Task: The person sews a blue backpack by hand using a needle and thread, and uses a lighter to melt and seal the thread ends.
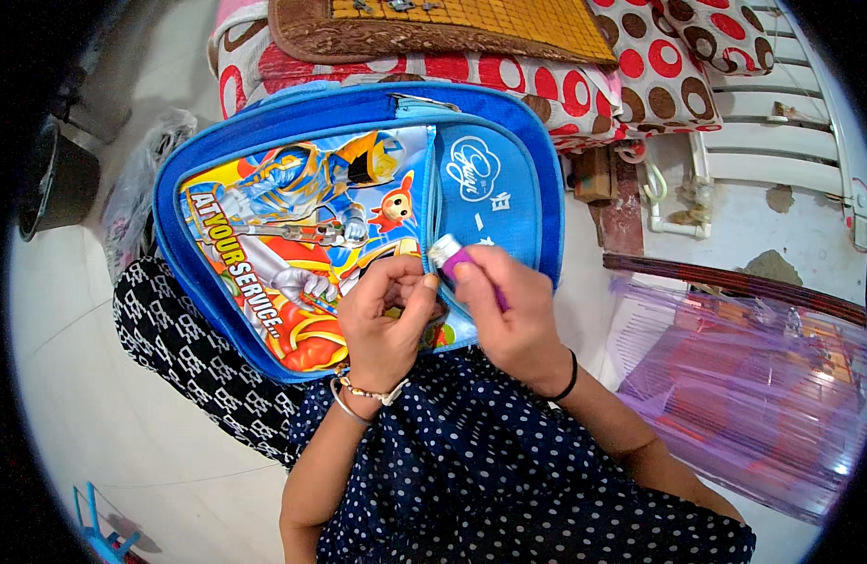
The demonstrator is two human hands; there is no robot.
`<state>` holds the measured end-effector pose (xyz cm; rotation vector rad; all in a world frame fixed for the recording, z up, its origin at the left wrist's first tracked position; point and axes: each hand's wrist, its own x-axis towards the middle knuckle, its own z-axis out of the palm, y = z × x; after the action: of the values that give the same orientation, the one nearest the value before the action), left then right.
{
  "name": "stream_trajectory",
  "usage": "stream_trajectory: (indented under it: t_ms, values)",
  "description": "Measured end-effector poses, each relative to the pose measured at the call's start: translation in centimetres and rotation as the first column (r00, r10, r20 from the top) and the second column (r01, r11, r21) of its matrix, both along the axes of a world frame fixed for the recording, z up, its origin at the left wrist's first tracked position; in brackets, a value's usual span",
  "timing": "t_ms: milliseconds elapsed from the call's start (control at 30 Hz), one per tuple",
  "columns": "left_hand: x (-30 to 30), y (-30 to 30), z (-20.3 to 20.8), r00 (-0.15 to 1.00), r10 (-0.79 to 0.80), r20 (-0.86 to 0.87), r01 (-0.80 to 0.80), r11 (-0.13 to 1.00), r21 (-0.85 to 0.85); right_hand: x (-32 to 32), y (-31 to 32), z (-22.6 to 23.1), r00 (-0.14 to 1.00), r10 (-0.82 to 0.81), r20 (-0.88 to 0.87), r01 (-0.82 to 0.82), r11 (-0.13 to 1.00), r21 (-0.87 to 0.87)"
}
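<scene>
A blue school bag (264,122) lies across my lap, its front printed with a cartoon robot figure and bright lettering. Light blue piping runs down between the picture panel and a plain blue side pocket (508,188). Over that seam, the thumb and fingers of my left hand (386,305) are pinched together; whatever they hold is too small or hidden to make out. Close beside it, my right hand (508,305) is closed around a purple lighter (460,265), its silvery metal top pointing toward the seam and my left fingertips.
A bed with a spotted cover (565,89) and a woven mat (471,19) stands beyond the bag. At left are a dark bucket (62,179) and a clear plastic bag (142,179). A plastic-wrapped purple bundle (734,395) and a white rack (772,122) occupy the right.
</scene>
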<state>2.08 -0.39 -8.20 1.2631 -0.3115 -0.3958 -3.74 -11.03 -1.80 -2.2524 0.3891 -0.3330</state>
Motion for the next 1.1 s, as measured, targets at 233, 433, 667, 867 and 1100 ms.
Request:
stream_trajectory:
  t_ms: [233, 433, 667, 867, 1100]
  values:
    - [-0.2, -0.1, 0.2, 0.999, -0.015, -0.048, 0.014, 0.999, -0.030, -0.2, -0.3, 0.4, 0.997, 0.072, 0.015, -0.068, 0.980, -0.189]
    - [-0.2, 0.1, 0.4, 1.000, -0.017, 0.005, 0.017, 1.000, 0.017, -1.0, -1.2, 1.2, 0.992, -0.127, 0.005, 0.125, 0.983, 0.136]
    - [-0.3, 0.2, 0.7, 1.000, -0.009, 0.011, 0.009, 1.000, 0.022, -0.9, -6.3, 3.8, 0.928, -0.343, 0.146, 0.366, 0.913, -0.182]
    - [-0.1, 0.3, -0.3, 0.946, -0.045, 0.322, 0.015, 0.995, 0.096, -1.4, -11.1, -0.9, 0.901, -0.429, -0.059, 0.425, 0.849, 0.315]
    - [-0.2, 0.4, 0.2, 0.771, -0.062, 0.633, -0.142, 0.953, 0.267, -1.2, -9.8, 0.1, 0.942, -0.332, -0.055, 0.291, 0.722, 0.628]
